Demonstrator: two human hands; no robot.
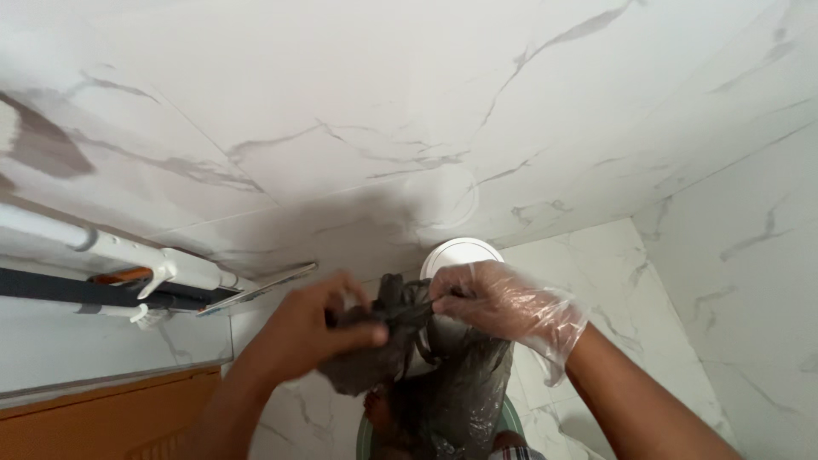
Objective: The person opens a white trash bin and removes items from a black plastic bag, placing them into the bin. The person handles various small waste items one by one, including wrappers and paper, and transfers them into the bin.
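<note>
Bright, soft shadows, motion-blurred hands (409,319)

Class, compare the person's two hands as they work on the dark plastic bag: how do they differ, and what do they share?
The right hand wears a clear, crinkled plastic glove; the left hand is bare. The right hand is sharp, its fingers pinching the top of the dark plastic bag; the left hand is blurred, closed around bunched bag material. Both grip the same bag above a green bin.

My right hand (498,305) wears a loose, clear, crinkled plastic glove whose cuff flares at the wrist, nearest the white round lid (463,254). My left hand (328,328) is ungloved; both forearms are sleeveless.
</note>
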